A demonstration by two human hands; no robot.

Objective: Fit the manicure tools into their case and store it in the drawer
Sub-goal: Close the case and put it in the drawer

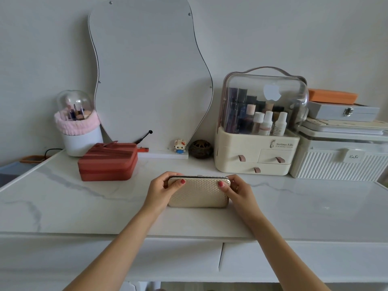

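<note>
Head view, left hand (160, 191), right hand (237, 191), gripping closed case (198, 193)

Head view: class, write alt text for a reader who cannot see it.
Two bare hands, left hand and right hand, hold a closed gold textured case by its ends on a white marble tabletop. Behind stand a red zip case, a wavy mirror and a cosmetics organizer.

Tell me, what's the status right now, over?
Left hand and right hand both grip the gold case, shut, lying on the table. Drawer below closed. No loose tools in sight, nothing in the way.
</note>
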